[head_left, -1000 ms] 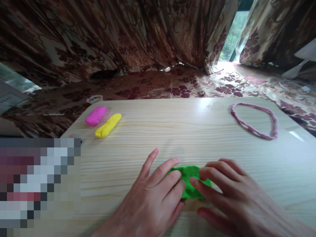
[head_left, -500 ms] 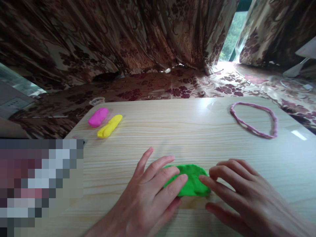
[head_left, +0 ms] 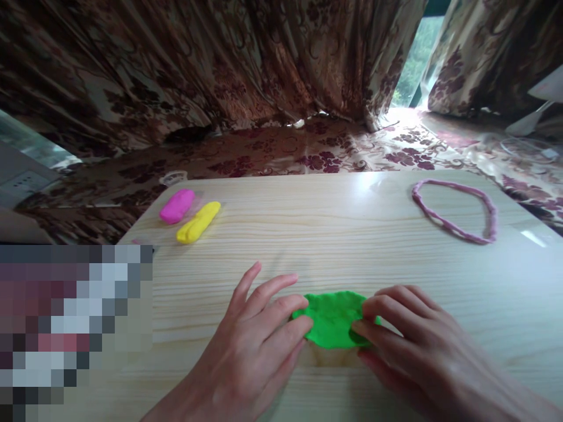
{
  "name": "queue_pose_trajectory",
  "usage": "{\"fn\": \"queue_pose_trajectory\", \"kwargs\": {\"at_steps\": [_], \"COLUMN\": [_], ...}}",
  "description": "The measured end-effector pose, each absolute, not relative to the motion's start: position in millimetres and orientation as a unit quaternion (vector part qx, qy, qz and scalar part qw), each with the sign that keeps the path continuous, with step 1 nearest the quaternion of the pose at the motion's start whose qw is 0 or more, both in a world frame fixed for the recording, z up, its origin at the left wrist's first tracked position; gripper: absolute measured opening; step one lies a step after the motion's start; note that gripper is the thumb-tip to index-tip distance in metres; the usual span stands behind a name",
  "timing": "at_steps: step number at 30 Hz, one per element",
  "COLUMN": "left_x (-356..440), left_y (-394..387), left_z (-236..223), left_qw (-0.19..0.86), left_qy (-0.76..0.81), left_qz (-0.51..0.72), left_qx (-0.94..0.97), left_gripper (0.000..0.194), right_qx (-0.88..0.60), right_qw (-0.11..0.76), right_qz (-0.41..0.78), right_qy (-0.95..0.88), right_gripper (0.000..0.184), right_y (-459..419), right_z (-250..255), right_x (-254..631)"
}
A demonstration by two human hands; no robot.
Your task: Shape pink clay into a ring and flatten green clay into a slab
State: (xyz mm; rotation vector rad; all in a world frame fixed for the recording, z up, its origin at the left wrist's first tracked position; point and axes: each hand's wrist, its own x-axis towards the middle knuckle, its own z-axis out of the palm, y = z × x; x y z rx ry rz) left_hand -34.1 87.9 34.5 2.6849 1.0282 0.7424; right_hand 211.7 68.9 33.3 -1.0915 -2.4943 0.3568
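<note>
Hands low and close together, palms down, both forearms coming in from your near edge. Your left hand (head_left: 250, 346) has its index and middle fingertips on the left end of the green clay (head_left: 332, 319), ring and little fingers fanned out and raised off to the far side, thumb tucked low by the near edge. Your right hand (head_left: 409, 340) is more curled: fingers bunched and bent, tips over the clay's right end, thumb just below. Gap between thumb and index narrow on both; cannot tell whether either pinch closes on the clay. Clay is a flattened, uneven slab, spanning the space between your hands at the near middle of the table (head_left: 299, 217). Pale wood-grain top, glare at the far edge. Far left, pink lump (head_left: 176, 206) with yellow roll (head_left: 199, 223) just beside it; far right, purple ring (head_left: 492, 217), lying flat. Beyond, floral cloth (head_left: 325, 155), heavy curtain (head_left: 264, 58), white lamp (head_left: 548, 88) at right, bright window strip (head_left: 417, 58). Against half a second ago: your left index has drawn back toward the clay's left end, baring more of its middle; your right thumb sits closer in. Lump, roll and ring unmoved on the tabletop.
</note>
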Motion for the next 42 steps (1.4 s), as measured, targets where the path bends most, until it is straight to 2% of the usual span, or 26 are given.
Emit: {"fn": "queue_pose_trajectory", "kwargs": {"at_steps": [4, 12, 15, 19, 24, 30, 37, 42], "left_x": [-33, -36, -39, -37, -35, -35, -32, -32], "left_y": [88, 84, 83, 83, 83, 80, 78, 77], "left_z": [32, 35, 35, 31, 32, 34, 35, 34], "left_qw": [0.078, 0.082, 0.087, 0.105, 0.107, 0.101, 0.097, 0.093], "left_qy": [0.348, 0.384, 0.421, 0.407, 0.398, 0.391, 0.383, 0.378], "left_qz": [0.216, 0.214, 0.228, 0.240, 0.258, 0.271, 0.269, 0.275], "left_qx": [0.909, 0.894, 0.874, 0.875, 0.874, 0.874, 0.879, 0.879], "left_gripper": [0.022, 0.030, 0.025, 0.017, 0.017, 0.018, 0.019, 0.017], "right_qx": [-0.381, -0.378, -0.355, -0.353, -0.357, -0.355, -0.355, -0.347], "right_qw": [0.165, 0.140, 0.119, 0.093, 0.078, 0.072, 0.066, 0.070], "right_qz": [0.118, 0.098, 0.093, 0.103, 0.114, 0.132, 0.086, 0.124], "right_qy": [-0.902, -0.910, -0.922, -0.925, -0.924, -0.923, -0.929, -0.927], "right_gripper": [0.028, 0.037, 0.043, 0.038, 0.029, 0.035, 0.030, 0.031], "right_y": [69, 70, 71, 74, 78, 78, 80, 80], "right_z": [32, 32, 37, 41, 38, 43, 39, 49], "right_x": [209, 203, 204, 197, 187, 191, 181, 197]}}
